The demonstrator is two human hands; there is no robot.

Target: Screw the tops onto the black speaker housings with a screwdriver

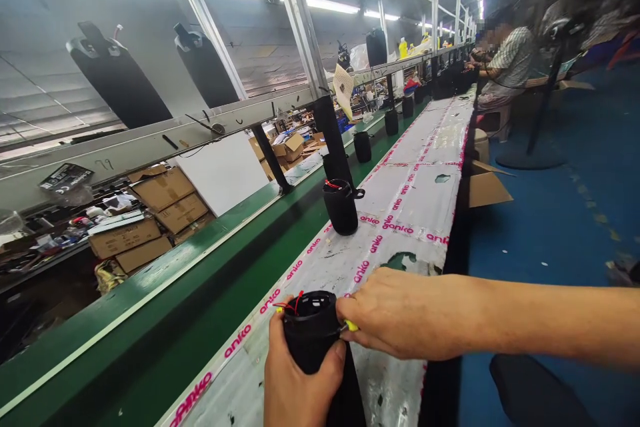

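In the head view my left hand [303,383] is wrapped round a black, fabric-covered cylindrical speaker housing [310,347], held upright with its open top facing up. Red wires [295,307] stick out over its rim. My right hand [395,313] is closed on a small yellow-handled tool [351,325], whose metal tip points at the housing's side just below the rim. Whether the tip touches the fabric I cannot tell, and most of the tool is hidden in the fist. Farther along stands another such black speaker housing [341,210], with red wire in its top and a loop at its side.
A plastic-covered ledge [400,193] printed with pink lettering runs beside a green conveyor belt [240,247], where more black housings [363,147] stand. Metal posts [295,20] rise at the left. At the right are a seated person [515,60], a fan stand [533,159] and an open carton [487,190].
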